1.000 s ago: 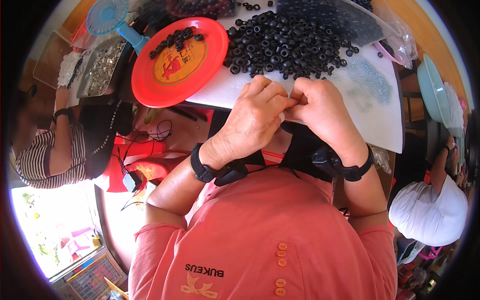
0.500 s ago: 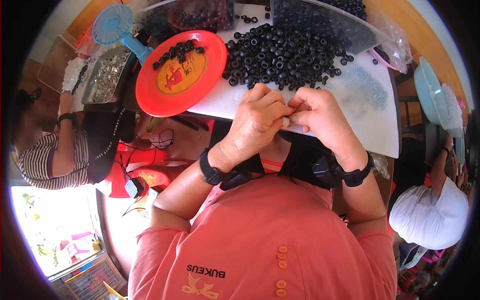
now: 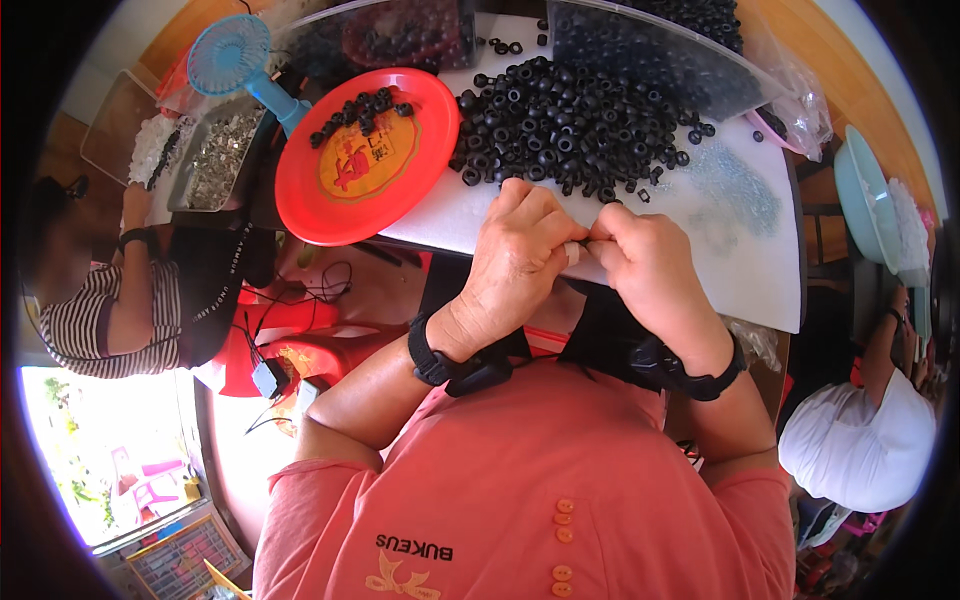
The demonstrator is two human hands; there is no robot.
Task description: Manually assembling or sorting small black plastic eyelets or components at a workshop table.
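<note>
At the near edge of the white table surface point(image 3: 700, 235), my left hand point(image 3: 517, 252) and my right hand point(image 3: 642, 262) meet with fingertips pinched together. A small dark bit shows between them, mostly covered by fingers, and I cannot make out what it is. A white band wraps a finger of my left hand. Just beyond both hands lies a large heap of black ring-shaped pieces point(image 3: 570, 125) with holes through them. To the left, a red plate point(image 3: 300, 205) carries several small black pieces point(image 3: 365, 108) near its far rim.
Clear plastic bins point(image 3: 660, 55) with black pieces stand behind the heap. Tiny pale-blue bits point(image 3: 735, 185) are scattered at right. A blue fan point(image 3: 230, 55) and a tray of metal parts point(image 3: 215, 160) are at left. People sit on both sides; a light-blue basin point(image 3: 860, 195) stands far right.
My right hand has turned slightly, its fingers more curled, and both hands sit a little lower in view. The whole scene has shifted down slightly.
</note>
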